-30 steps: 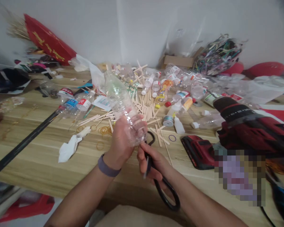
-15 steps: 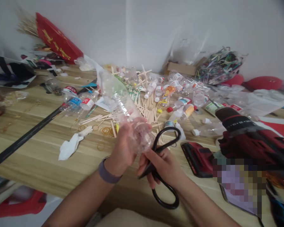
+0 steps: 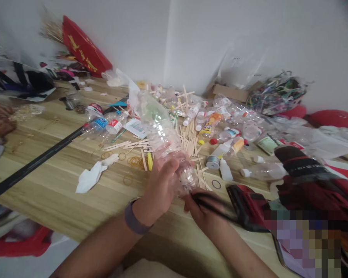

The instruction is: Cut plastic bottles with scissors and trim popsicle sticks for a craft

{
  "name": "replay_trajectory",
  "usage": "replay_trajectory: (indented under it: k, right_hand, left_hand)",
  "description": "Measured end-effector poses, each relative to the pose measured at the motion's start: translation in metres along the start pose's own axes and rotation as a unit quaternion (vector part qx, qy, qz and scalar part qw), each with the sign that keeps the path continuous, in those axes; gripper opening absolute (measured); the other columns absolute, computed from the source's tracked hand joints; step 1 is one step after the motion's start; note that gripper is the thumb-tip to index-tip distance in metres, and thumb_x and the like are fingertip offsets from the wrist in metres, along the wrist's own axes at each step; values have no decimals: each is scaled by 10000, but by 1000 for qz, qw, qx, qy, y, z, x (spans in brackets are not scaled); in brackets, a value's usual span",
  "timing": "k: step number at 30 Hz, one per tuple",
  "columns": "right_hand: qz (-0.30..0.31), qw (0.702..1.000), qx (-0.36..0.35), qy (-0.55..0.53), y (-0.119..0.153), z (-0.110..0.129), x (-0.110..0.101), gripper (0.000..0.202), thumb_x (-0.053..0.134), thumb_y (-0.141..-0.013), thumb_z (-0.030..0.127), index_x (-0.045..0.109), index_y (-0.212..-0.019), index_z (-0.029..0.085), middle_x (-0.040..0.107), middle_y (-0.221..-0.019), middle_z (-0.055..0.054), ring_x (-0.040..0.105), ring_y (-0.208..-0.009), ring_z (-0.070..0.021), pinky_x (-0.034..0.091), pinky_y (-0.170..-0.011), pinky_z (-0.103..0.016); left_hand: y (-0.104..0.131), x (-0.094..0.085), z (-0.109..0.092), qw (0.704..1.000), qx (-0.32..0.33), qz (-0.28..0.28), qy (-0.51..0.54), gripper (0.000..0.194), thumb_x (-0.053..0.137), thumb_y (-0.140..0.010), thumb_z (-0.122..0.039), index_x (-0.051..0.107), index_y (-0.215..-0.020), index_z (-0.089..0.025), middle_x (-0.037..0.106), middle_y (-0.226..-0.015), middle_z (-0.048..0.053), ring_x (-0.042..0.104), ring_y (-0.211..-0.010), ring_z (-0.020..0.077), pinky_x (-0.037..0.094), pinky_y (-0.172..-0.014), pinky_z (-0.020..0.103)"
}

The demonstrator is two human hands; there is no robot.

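Observation:
My left hand [image 3: 164, 185] is closed around a clear plastic bottle [image 3: 162, 129], which slants away from me over the table. The bottle's near end, by my fingers, points down toward my right hand [image 3: 201, 210]. That hand grips a pair of black-handled scissors [image 3: 214, 204], blurred by motion, with the handles pointing to the right. The scissors' tip lies at the bottle's near end; whether the blades are inside the plastic I cannot make out.
Plastic bottles [image 3: 220, 135] and wooden sticks [image 3: 190, 137] are heaped toward the wall. A red-and-black power drill [image 3: 310, 173] and its battery pack [image 3: 251, 206] lie at right. A white cloth [image 3: 90, 178], rubber bands [image 3: 135, 162] and a long black bar [image 3: 37, 160] are at left, near another person's hand [image 3: 0, 117].
The scissors have turned from across my right hand to point at the bottle, their handles now close together. The view has shifted slightly left.

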State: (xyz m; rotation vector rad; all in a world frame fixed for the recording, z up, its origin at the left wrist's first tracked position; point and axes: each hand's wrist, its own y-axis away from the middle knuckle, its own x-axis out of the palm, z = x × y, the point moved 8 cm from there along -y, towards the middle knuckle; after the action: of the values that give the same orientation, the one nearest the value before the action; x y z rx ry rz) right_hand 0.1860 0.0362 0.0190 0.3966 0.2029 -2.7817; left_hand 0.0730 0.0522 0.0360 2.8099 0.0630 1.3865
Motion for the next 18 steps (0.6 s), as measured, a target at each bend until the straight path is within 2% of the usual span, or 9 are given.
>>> replay_trajectory:
  k: [2, 4, 5, 7, 8, 9, 12, 15, 18]
  right_hand:
    - [81, 983, 91, -139, 6, -14, 25, 558, 471, -858, 707, 534, -598, 218, 546, -436, -3, 447, -284, -115, 265, -270, -213]
    - [138, 919, 176, -326, 17, -25, 54, 574, 521, -803, 749, 469, -573, 226, 457, -336, 46, 303, -196, -82, 201, -232, -194]
    - [148, 884, 193, -399, 21, -27, 65, 583, 568, -762, 758, 429, -554, 231, 398, -295, 73, 237, -179, -65, 190, -229, -183]
    - [148, 859, 183, -455, 24, -29, 75, 602, 570, -745, 772, 393, -539, 235, 308, -257, 107, 157, -163, -50, 178, -226, -176]
    - [148, 868, 175, -440, 24, -31, 75, 602, 511, -781, 781, 409, -547, 236, 303, -257, 106, 159, -158, -58, 174, -221, -184]
    - [134, 899, 158, -385, 22, -33, 70, 605, 432, -834, 772, 434, -553, 235, 322, -266, 94, 187, -158, -71, 175, -219, -195]
    - [9, 993, 52, -108, 8, -23, 27, 610, 406, -914, 677, 521, -534, 213, 474, -363, 15, 412, -277, -103, 282, -293, -208]
    - [-75, 997, -23, 19, -1, -2, -9, 500, 665, -761, 644, 598, -539, 201, 593, -504, -35, 533, -454, -126, 373, -416, -222]
    - [-43, 999, -6, 11, -3, -2, -10, 502, 643, -775, 647, 597, -544, 203, 585, -471, -37, 522, -412, -130, 354, -383, -227]
  left_hand:
    - [-1, 7, 0, 999, -17, 46, 7, 687, 871, -601, -463, 527, -1155, -246, 696, -905, 8, 682, -758, 184, 524, -630, 261]
    - [-2, 16, -2, 995, -21, 97, 14, 690, 887, -579, -450, 542, -1140, -244, 696, -898, 15, 674, -712, 184, 514, -594, 262]
    - [-2, 19, -4, 993, -19, 116, 17, 682, 887, -581, -449, 550, -1137, -244, 698, -895, 20, 674, -706, 188, 509, -586, 263]
    - [-2, 23, -4, 991, -22, 133, 25, 667, 874, -592, -481, 566, -1132, -238, 701, -889, 29, 679, -716, 202, 504, -579, 267]
    - [-3, 22, -4, 991, -21, 131, 31, 667, 868, -593, -504, 572, -1128, -238, 702, -884, 31, 681, -723, 209, 503, -575, 269]
    - [-3, 21, -4, 992, -21, 122, 33, 673, 868, -589, -510, 573, -1131, -241, 701, -887, 30, 682, -731, 211, 504, -574, 269]
    - [-3, 11, 0, 997, -12, 71, 26, 663, 874, -596, -493, 573, -1131, -243, 696, -917, 23, 684, -780, 203, 504, -592, 253]
    - [-2, 2, -1, 999, 26, 24, -4, 631, 852, -659, -454, 557, -1174, -241, 693, -976, 30, 683, -878, 199, 517, -693, 258]
    - [-2, 0, -1, 1000, 23, 13, 9, 650, 853, -664, -439, 527, -1196, -258, 690, -984, 16, 680, -885, 191, 523, -746, 274]
